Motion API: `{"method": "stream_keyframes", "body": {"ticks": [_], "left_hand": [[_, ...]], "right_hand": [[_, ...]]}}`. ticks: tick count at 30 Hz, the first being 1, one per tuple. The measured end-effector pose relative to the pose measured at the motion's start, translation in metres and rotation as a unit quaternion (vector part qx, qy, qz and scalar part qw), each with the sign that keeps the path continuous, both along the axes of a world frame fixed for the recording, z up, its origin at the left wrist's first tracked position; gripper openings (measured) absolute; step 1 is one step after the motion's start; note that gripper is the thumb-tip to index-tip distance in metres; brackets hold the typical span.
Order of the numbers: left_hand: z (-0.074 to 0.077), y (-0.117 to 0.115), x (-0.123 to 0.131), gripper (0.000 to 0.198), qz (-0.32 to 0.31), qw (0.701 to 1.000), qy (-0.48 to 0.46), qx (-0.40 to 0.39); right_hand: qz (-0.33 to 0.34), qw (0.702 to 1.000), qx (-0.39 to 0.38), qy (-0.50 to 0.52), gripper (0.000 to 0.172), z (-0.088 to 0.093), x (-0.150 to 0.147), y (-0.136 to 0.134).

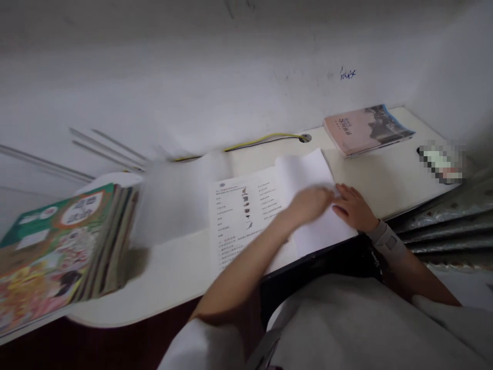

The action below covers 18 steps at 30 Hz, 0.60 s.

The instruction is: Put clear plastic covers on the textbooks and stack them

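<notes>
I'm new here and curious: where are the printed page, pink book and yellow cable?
Printed page (pixel 242 220): head view, its printed face.
Pink book (pixel 356 131): head view, its top cover.
Yellow cable (pixel 276 135): head view, toward its visible right end.

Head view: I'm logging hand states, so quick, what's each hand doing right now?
Left hand: blurred over the white page; grip cannot be told.
Right hand: open, at the page's right edge.

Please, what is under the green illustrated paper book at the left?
Under the green illustrated paper book, stacked books with grey-brown edges can be seen. Their front covers are hidden.
</notes>
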<state>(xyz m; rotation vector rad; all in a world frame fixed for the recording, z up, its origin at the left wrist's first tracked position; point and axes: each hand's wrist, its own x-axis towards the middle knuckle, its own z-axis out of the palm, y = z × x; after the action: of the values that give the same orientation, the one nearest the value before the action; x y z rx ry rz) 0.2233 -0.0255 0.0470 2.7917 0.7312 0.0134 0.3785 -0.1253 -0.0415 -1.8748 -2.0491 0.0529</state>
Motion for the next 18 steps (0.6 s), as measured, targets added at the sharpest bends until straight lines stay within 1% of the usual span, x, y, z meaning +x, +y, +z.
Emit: {"method": "stream_keyframes", "body": {"ticks": [2, 3, 4, 5, 6, 8, 11, 14, 18], "left_hand": [[0.006, 0.047, 0.017, 0.035, 0.079, 0.996, -0.006, 0.04], [0.006, 0.068, 0.026, 0.035, 0.117, 0.991, -0.012, 0.058], [0.003, 0.086, 0.035, 0.034, 0.155, 0.986, -0.018, 0.059], [0.0, 0.1, 0.044, 0.033, 0.172, 0.984, -0.013, 0.039], [-0.004, 0.11, 0.05, 0.032, 0.177, 0.984, -0.009, 0.03], [-0.012, 0.123, 0.059, 0.034, 0.18, 0.984, -0.002, 0.016], [-0.018, 0.131, 0.061, 0.036, 0.182, 0.983, -0.002, 0.012], [-0.017, 0.145, 0.058, 0.037, 0.163, 0.986, 0.007, -0.019], [-0.015, 0.169, 0.064, 0.037, 0.134, 0.985, 0.053, -0.091]], "right_hand": [[-0.007, 1.0, 0.002, -0.003, 0.034, 0.0, -0.001, 0.0], [-0.009, 1.0, 0.002, -0.003, 0.034, 0.0, -0.001, 0.0], [-0.01, 1.0, 0.003, -0.002, 0.033, 0.0, -0.002, 0.0], [-0.011, 1.0, 0.004, -0.002, 0.033, 0.0, -0.002, 0.0], [-0.012, 1.0, 0.006, -0.002, 0.033, -0.001, -0.003, 0.0], [-0.011, 1.0, 0.01, 0.0, 0.032, -0.001, -0.004, 0.001], [-0.007, 1.0, 0.016, 0.004, 0.032, -0.002, -0.005, 0.001], [-0.007, 1.0, 0.023, 0.001, 0.032, -0.003, -0.006, 0.001], [-0.009, 0.999, 0.031, -0.015, 0.033, -0.001, -0.008, 0.001]]}}
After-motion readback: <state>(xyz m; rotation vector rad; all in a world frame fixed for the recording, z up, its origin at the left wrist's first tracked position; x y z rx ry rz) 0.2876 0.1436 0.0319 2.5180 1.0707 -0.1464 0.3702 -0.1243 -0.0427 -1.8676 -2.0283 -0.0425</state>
